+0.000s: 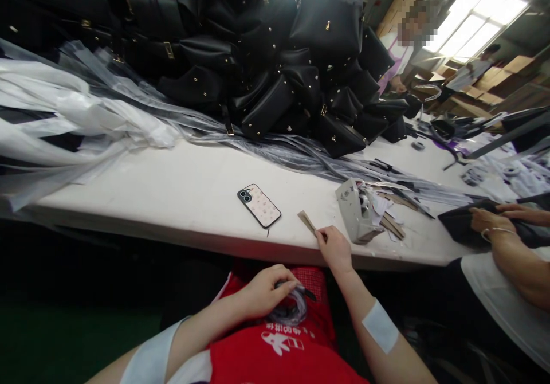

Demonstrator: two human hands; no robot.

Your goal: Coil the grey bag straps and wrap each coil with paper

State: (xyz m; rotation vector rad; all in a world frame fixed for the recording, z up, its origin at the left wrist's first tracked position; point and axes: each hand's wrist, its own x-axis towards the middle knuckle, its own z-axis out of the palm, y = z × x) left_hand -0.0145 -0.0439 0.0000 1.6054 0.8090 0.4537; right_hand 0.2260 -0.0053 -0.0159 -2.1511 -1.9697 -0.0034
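Note:
My left hand point(272, 289) is curled over a coiled strap in clear plastic point(292, 309), held at my lap against a red apron point(275, 352). My right hand point(336, 250) is at the table's front edge, its thumb and fingers pinching the near end of a flat tan strip point(306, 222). The strip's far end points up and left over the white tabletop point(193, 183). Left of the strip lies a phone point(260, 205) with a patterned back and dark rim. A grey-white tape dispenser point(354, 212) stands just right of my right hand.
Black bags point(266, 57) with gold-coloured fittings are heaped along the back. Plastic-wrapped straps point(275, 149) run before them, and a white bundle point(112, 114) lies left. Paper scraps point(391, 218) lie beside the dispenser. At right, a co-worker's hands point(494, 220) touch a dark piece.

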